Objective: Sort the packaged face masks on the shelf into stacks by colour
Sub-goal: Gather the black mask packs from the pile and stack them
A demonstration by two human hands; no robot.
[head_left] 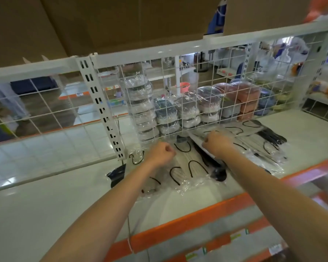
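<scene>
Fingers of the left hand (162,152) are curled into a fist over the clear-wrapped masks (186,171); whether they pinch the wrap cannot be told. Fingers of the right hand (215,141) curl round the edge of a grey mask pack (233,132). No writing is readable. White and black masks with black ear loops lie along the shelf's (178,203) back edge, against a wire grid (178,87) with wrapped containers (186,110) behind.

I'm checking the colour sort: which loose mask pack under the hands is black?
The black mask pack, lying between the forearms just below the right hand; the packs around it are pale with black ear loops.
</scene>
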